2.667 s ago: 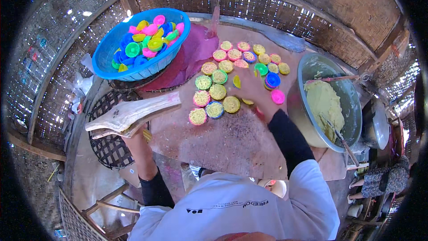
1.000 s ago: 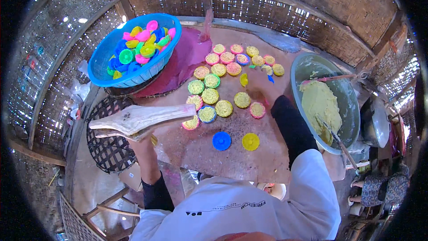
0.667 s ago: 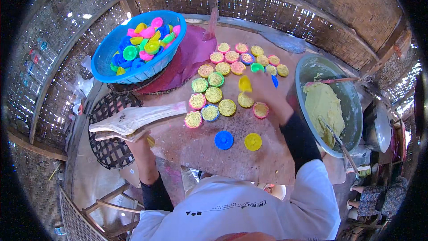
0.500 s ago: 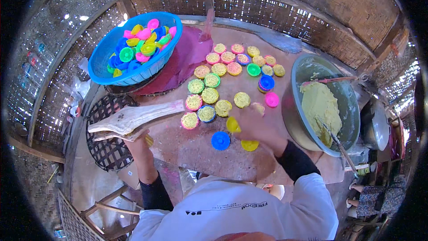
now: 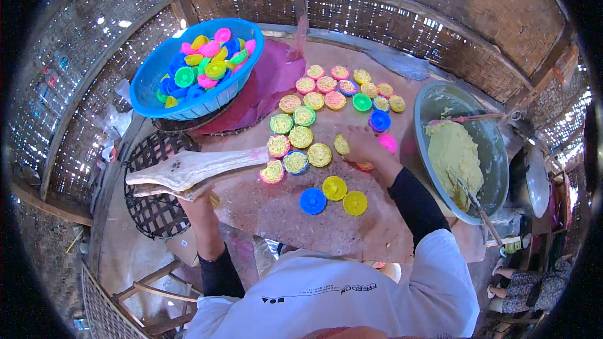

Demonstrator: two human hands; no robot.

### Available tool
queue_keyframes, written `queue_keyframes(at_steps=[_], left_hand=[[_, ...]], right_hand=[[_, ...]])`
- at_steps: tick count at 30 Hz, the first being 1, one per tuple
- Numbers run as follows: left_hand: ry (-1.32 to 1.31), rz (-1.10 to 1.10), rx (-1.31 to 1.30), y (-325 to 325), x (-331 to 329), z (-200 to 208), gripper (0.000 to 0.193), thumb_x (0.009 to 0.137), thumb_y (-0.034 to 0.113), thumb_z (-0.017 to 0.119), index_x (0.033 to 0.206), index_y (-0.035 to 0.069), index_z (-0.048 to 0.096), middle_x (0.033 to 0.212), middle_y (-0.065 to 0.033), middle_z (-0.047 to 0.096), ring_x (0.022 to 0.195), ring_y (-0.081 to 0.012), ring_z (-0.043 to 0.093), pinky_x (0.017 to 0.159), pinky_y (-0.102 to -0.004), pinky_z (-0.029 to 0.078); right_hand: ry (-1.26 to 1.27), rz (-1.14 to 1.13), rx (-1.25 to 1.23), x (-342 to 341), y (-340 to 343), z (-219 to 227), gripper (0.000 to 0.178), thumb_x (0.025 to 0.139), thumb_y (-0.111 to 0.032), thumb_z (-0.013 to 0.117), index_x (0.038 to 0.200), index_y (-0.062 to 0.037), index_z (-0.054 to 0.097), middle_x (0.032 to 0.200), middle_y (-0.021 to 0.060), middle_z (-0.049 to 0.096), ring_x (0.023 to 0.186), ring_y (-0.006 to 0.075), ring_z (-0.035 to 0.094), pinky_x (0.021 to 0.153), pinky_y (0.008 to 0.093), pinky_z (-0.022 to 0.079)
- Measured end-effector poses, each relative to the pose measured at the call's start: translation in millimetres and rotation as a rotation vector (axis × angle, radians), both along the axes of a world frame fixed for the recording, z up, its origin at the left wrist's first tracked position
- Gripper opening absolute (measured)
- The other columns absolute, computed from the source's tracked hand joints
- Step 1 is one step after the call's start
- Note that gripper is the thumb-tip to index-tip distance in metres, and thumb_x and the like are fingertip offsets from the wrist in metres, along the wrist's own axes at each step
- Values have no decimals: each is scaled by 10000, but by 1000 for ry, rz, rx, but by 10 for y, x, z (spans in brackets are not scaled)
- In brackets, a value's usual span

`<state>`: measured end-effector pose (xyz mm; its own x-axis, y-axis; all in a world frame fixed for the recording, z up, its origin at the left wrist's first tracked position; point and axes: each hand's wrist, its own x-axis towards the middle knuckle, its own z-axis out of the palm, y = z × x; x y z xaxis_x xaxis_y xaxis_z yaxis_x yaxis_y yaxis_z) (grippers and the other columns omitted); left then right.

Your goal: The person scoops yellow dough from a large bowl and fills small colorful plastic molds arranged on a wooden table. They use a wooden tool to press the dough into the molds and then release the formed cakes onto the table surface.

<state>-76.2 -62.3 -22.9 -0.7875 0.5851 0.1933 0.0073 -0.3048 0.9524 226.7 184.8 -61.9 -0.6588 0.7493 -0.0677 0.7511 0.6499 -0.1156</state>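
Three small round plastic cups [image 5: 334, 188], one blue, two yellow, on the brown tabletop's [image 5: 270, 213] near side. Left hand [image 5: 199, 203] clenched on the pale two-layer wooden tool [image 5: 179, 172], partly over the black lattice basket [image 5: 154, 210]. Right hand [image 5: 365, 145] beside a yellow shred-filled cup [image 5: 341, 144]; can't tell its grip.
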Motion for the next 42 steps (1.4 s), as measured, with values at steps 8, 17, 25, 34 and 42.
queue_keyframes(at_steps=[8, 17, 25, 34, 42], left_hand=[[-25, 65, -1, -146, -33, 10, 439, 645, -47, 618, 1060, 13, 489, 931, -39, 544, 785, -136, 534, 660, -248, 438], [136, 90, -107, -167, -80, -30, 489, 683, -27, 628, 1132, -4, 434, 980, -68, 549, 855, -171, 539, 750, -271, 441], [897, 137, 274, 396, 749, 161, 390, 726, 99, 630, 1085, 9, 507, 948, -104, 574, 808, -200, 555, 755, -336, 430], [1467, -683, 186, 690, 1296, 1465, 340, 701, 229, 623, 989, 55, 577, 814, -69, 566, 695, -200, 561, 668, -333, 434], [1983, -751, 127, 537, 1387, 1664, 213, 629, 272, 645, 776, 123, 608, 589, -59, 539, 522, -211, 548, 523, -353, 413]], right_hand=[[203, 27, 121, -476, 288, 167, 685, 657, -222, 664, 1251, -55, 368, 1154, 173, 521, 1112, 314, 464, 954, 456, 311], [398, 96, 262, -428, 266, 174, 503, 730, -211, 630, 1185, -68, 469, 1162, 161, 521, 1108, 291, 476, 963, 466, 314], [791, 494, 371, -351, -1249, 1645, 195, 778, -234, 589, 878, -68, 605, 823, 119, 616, 736, 268, 591, 657, 350, 466], [1840, -127, -654, -171, -824, 2211, 309, 821, -208, 601, 1029, -49, 437, 695, 34, 499, 488, 99, 488, 467, 266, 431], [1301, 2, -254, 384, -1798, 2436, 340, 779, -46, 546, 1036, -37, 325, 762, 11, 420, 648, 80, 440, 568, 234, 375]])
